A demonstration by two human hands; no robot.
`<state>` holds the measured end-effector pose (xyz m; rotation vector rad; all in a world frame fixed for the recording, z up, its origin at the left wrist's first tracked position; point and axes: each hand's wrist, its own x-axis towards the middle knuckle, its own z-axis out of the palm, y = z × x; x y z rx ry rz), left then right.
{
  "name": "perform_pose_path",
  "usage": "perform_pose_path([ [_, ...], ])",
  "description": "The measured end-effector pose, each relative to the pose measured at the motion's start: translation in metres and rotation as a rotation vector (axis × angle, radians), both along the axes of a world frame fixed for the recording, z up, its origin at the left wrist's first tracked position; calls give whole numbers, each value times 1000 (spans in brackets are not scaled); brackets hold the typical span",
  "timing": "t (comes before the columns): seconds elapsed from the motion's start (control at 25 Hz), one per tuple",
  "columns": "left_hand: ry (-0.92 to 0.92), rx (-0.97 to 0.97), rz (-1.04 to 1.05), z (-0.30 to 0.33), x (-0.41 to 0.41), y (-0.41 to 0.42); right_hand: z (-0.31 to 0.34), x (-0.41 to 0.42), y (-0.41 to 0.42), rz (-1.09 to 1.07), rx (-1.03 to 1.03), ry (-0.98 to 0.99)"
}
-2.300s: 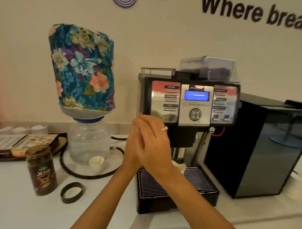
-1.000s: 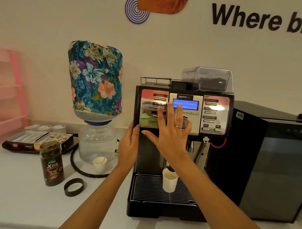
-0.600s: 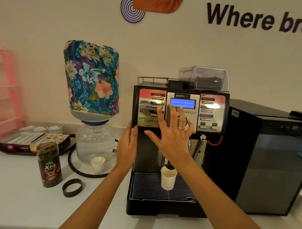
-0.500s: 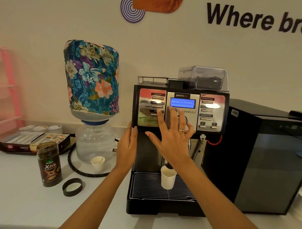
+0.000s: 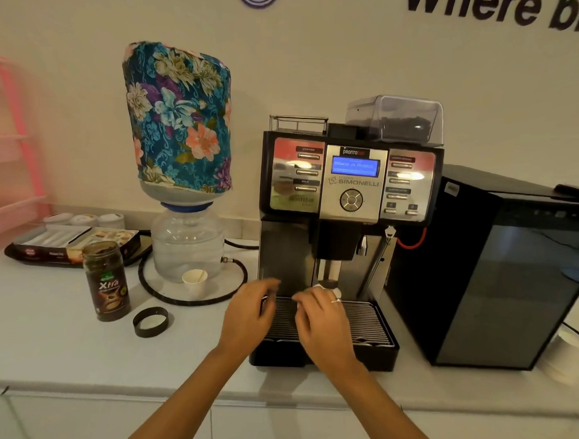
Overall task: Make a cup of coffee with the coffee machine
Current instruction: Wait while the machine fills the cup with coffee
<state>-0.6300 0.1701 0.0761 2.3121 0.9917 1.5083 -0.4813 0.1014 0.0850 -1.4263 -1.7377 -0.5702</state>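
Head view had both hands low over the drip tray (image 5: 366, 324) of the coffee machine (image 5: 349, 201), and the screen (image 5: 354, 166) glowed blue. Left hand (image 5: 250, 311) hung with fingers loosely curled, gripping nothing. Right hand (image 5: 322, 319) sat in front of the white cup (image 5: 335, 290), which stood on the grate under the spout and was mostly hidden; whether those fingers gripped it, couldn't tell. Coffee jar (image 5: 106, 280) and its loose lid (image 5: 150, 321) waited left on the counter (image 5: 47, 342).

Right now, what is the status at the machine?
Both hands, left and right, loose over drip tray. Cup mostly hidden behind right hand. Machine screen lit.
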Motion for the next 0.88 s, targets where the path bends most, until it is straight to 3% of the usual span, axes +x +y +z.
perform_pose_path([
  [0.16, 252, 47, -28, -47, -3, -15, -58, -2, -12, -36, -182, -115],
  [0.56, 464, 93, 5, -124, -24, -38, -137, 16, -46, -172, -746, -172],
  [0.68, 570, 41, -26, -145, -28, -42, -144, 20, -50, -144, -929, -296],
  [0.88, 717, -32, -7, -178, -37, -35, -151, 21, -50, -165, -953, -345],
])
